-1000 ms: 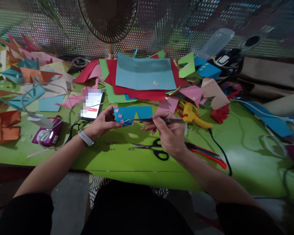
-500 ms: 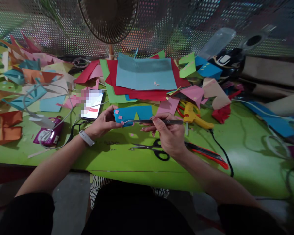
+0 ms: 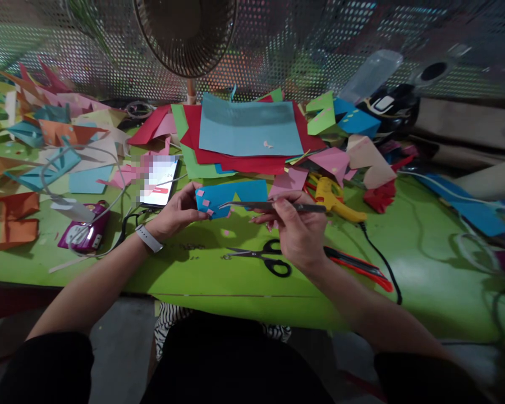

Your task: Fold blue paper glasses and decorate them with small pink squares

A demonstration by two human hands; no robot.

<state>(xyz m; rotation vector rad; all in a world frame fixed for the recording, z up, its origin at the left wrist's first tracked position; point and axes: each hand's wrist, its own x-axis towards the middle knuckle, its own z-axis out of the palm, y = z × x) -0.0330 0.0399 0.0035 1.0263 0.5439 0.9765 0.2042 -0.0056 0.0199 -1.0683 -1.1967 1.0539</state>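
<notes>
My left hand pinches the left end of a blue paper piece that has a V-shaped notch in its lower edge. Several small pink squares sit on the paper near its left end. In my right hand is a pair of dark tweezers, the thin tips pointing left over the blue paper, a little right of the pink squares. Whether the tips hold anything is too small to tell. Black-handled scissors lie on the green table just below.
Behind the paper lies a stack of coloured sheets. To the right are a yellow glue gun with a black cord and a red box cutter. On the left are a phone, a purple device and folded paper shapes.
My right hand and the tweezers have moved right, and the tips have drawn away from the lowest pink square. My left hand still holds the blue paper in nearly the same place.
</notes>
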